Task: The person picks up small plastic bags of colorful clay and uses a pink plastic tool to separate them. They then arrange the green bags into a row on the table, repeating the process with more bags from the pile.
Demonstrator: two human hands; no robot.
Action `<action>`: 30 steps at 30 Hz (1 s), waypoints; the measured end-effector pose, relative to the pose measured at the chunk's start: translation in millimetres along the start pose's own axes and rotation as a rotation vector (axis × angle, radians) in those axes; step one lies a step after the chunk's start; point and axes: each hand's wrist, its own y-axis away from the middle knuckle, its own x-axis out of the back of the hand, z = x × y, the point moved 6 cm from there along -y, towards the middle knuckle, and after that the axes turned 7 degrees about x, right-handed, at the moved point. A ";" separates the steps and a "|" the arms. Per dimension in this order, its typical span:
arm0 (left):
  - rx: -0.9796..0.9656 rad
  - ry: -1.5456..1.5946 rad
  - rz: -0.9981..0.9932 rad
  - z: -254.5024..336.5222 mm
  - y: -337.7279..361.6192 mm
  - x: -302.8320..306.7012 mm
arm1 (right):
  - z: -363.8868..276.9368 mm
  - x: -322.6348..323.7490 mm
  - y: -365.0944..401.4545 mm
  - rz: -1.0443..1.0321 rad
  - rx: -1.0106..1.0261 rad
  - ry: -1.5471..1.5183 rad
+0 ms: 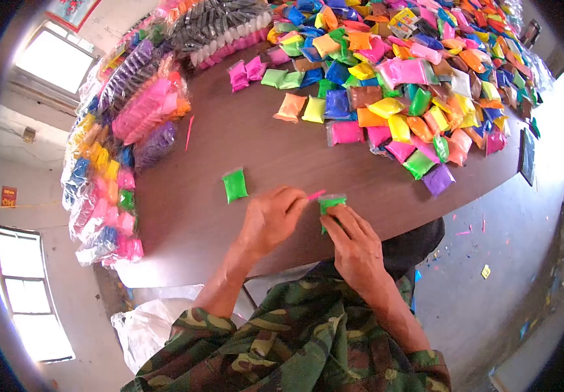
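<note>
My left hand (273,217) is closed on a thin pink stick (316,195) that points right. Close beside it, my right hand (354,240) has its fingers pressed on a small green packet (333,201) near the table's front edge. The packet's clear top end shows above the fingers, and its lower part is hidden by them. Another green packet (235,185) lies flat on the brown table (184,215), up and left of my left hand, touched by neither hand.
A large heap of colourful packets (393,108) covers the back right. Bundled packets (148,108) line the left and back left edge. A second pink stick (189,132) lies near them. A white bag (145,330) is below the table's front left.
</note>
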 end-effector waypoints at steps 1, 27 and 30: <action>-0.024 -0.010 -0.021 6.9 4.2 -1.9 | -1.3 -1.0 -1.0 0.008 -0.004 0.007; 0.135 0.199 0.148 0.0 32.2 -6.2 | -14.3 5.8 -1.8 0.040 -0.090 -0.015; 0.045 0.168 0.166 8.3 37.2 0.4 | -10.9 2.9 -1.6 0.035 -0.103 0.006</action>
